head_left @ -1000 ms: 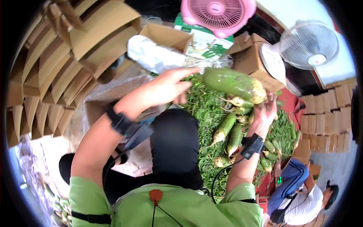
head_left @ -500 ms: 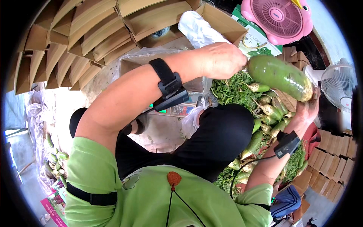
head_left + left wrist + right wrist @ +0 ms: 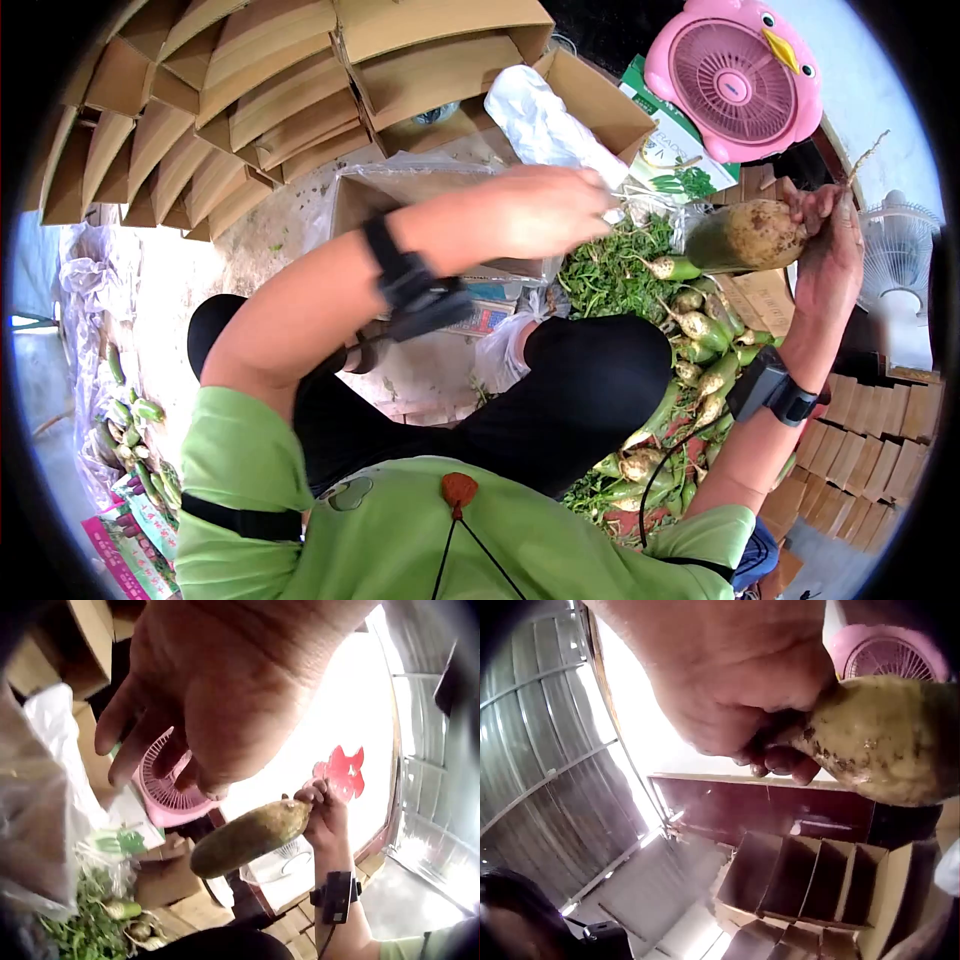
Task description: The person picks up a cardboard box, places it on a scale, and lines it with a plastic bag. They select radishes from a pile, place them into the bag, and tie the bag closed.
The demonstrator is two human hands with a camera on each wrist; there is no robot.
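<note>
A large green radish (image 3: 755,235) with a yellowish, soil-flecked root end hangs in the air at the right of the head view. My right hand (image 3: 832,235) grips it by the thin root, fingers curled round that end in the right wrist view. My left hand (image 3: 545,212) is apart from the radish, over the opened carton, and blurred in the head view. Its fingers (image 3: 124,754) hang loosely bent with nothing in them in the left wrist view. Below the held radish lie smaller radishes (image 3: 712,320) on a heap of cut green leaves (image 3: 610,260).
Stacked cardboard cartons (image 3: 270,90) fill the upper left. A plastic-lined carton (image 3: 365,200) stands before my knees, with a scale (image 3: 490,312) behind it. At the back are a white bag (image 3: 545,115), a pink fan (image 3: 735,85) and a white fan (image 3: 900,250).
My left hand has let go of the radish's leaf end and moved back left. My right hand has lifted and turned the radish, root end now up. The view has swung to the left.
</note>
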